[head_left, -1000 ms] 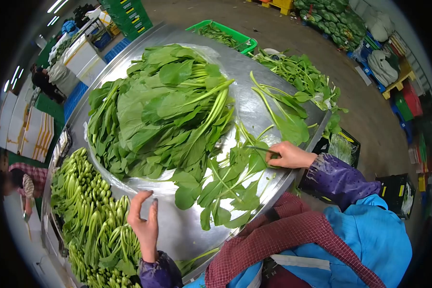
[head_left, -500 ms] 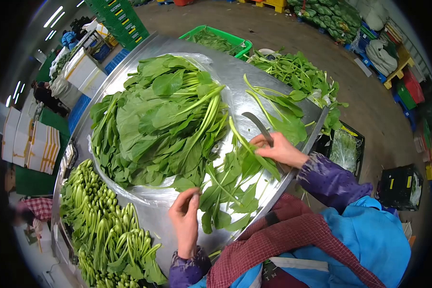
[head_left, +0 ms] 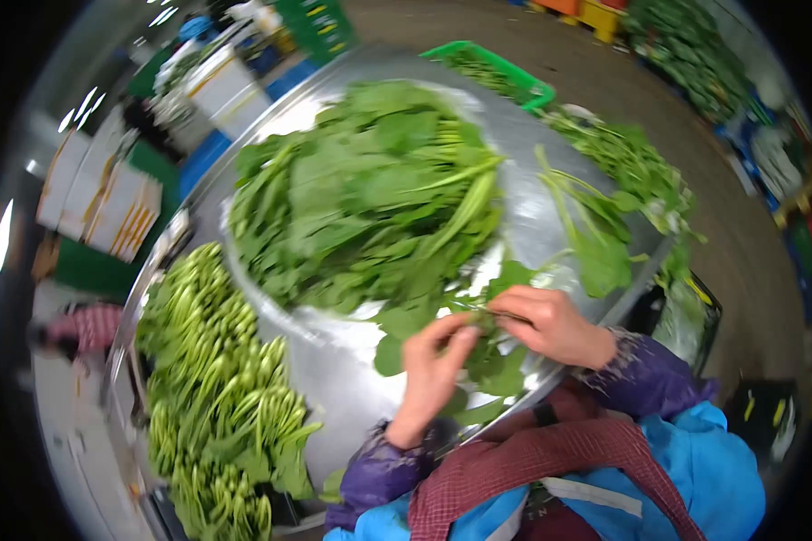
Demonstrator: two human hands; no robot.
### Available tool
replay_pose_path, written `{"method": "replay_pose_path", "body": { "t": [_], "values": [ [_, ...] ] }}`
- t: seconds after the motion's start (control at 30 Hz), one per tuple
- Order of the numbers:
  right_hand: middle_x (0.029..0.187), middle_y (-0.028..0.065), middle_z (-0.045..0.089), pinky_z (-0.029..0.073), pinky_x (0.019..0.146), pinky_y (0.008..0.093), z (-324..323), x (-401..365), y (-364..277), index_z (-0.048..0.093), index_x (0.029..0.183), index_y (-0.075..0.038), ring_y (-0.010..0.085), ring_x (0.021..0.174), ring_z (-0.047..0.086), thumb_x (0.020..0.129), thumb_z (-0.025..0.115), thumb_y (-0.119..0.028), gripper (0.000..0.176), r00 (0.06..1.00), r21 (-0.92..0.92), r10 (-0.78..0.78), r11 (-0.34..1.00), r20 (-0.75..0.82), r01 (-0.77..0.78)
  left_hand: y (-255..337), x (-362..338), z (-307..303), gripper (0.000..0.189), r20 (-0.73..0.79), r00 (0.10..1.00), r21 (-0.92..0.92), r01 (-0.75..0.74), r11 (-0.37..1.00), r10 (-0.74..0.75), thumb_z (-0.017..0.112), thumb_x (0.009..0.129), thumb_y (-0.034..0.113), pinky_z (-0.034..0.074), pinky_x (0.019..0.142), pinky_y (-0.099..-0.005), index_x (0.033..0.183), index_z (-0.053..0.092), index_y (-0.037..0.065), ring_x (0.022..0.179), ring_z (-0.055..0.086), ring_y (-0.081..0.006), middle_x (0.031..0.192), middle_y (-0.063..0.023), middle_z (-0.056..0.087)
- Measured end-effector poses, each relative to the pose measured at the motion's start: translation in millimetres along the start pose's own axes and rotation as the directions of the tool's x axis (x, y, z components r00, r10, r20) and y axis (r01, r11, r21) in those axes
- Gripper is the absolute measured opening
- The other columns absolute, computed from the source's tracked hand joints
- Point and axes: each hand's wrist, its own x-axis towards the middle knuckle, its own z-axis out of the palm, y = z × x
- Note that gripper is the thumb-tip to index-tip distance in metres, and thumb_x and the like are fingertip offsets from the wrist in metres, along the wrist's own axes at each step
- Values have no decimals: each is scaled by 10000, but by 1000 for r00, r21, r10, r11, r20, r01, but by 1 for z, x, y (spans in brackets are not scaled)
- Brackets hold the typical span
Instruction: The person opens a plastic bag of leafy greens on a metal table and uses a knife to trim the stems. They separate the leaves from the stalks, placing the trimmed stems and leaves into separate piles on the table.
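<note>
Near the front edge of a metal table (head_left: 334, 370), my left hand (head_left: 435, 365) pinches the stem end of some leafy greens. Close against it, my right hand (head_left: 555, 326) has its fingers closed at the same stems; the knife seen earlier is mostly hidden there. Loose leaves (head_left: 496, 371) hang below and between both hands. Beyond them a large pile of leafy greens (head_left: 361, 198) lies on clear plastic. To the left, trimmed bunches (head_left: 216, 361) are heaped with their stem ends showing. A few single stalks (head_left: 600, 257) lie right of the pile.
More greens (head_left: 632, 158) spill over the table's far right edge, by a green crate (head_left: 537, 92). A black crate (head_left: 686, 325) stands on the floor at right. White boxes (head_left: 108, 203) are stacked at left, near a person in a checked red top (head_left: 95, 329).
The view has shifted, moving the table's contents rightward in the picture. My left hand has come up to my right hand and closed on the greens. The knife blade no longer shows clearly.
</note>
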Motion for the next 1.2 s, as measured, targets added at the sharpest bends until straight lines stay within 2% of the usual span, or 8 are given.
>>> {"method": "replay_pose_path", "body": {
  "t": [0.2,0.33,0.4,0.63,0.73,1.0,1.07,1.2],
  "values": [
    [872,171,626,473,655,380,7,2,31,612,970,-7,333,771,613,796,543,10,188,978,-127,197,974,67,-187,2,-5,1,203,37,931,94,-366,926,364,630,837,140,479,683,-300,964,645,-19,746,610,-181,864,-136,653],
    [775,85,623,425,573,288,-3,6,27,619,936,16,151,640,570,834,553,-22,128,897,37,425,901,119,-432,7,-2,0,237,74,973,-27,-216,976,217,583,890,173,488,737,-301,1026,584,-22,786,602,-163,884,-114,645],
    [761,61,616,409,556,267,-4,14,32,620,935,22,109,628,536,835,562,-33,128,919,53,382,920,99,-388,2,6,0,228,90,975,-565,-116,817,201,493,949,205,491,733,-300,1047,508,1,780,597,-166,893,-96,620],
    [742,22,619,406,554,248,-28,49,69,624,916,19,76,620,506,831,584,-108,158,875,141,484,868,-26,-476,37,-10,-52,241,-124,980,-645,38,763,-153,438,970,313,508,609,-318,1070,434,94,594,513,-124,691,-3,446],
    [837,67,654,449,613,283,-35,68,86,635,960,5,110,674,565,817,607,-128,198,902,70,408,913,-143,-402,32,-8,-64,225,-199,976,-615,-57,786,-85,406,980,324,424,561,-267,1024,476,114,516,306,-71,614,45,318],
    [1195,162,551,431,927,372,-26,115,159,562,1148,-35,320,1104,538,679,680,-26,484,969,-405,11,907,-248,-114,30,-2,-60,159,-176,960,-574,78,815,-217,560,920,215,434,555,-241,1007,537,83,494,335,-42,584,79,349],
    [1067,165,622,452,866,378,-33,122,163,614,1047,-18,319,1012,588,717,675,-59,338,946,-230,269,924,-182,-307,31,-3,-56,220,-185,961,-512,82,855,-204,557,916,202,442,569,-230,1075,539,50,524,402,-42,623,56,442],
    [701,64,624,442,561,283,-48,125,144,625,886,-1,159,595,573,837,615,-107,118,962,-153,108,977,-252,-149,22,-3,-58,192,-130,990,-487,-22,873,-47,519,941,204,447,609,-219,1036,531,38,582,431,-38,704,36,497]
  ]
}}
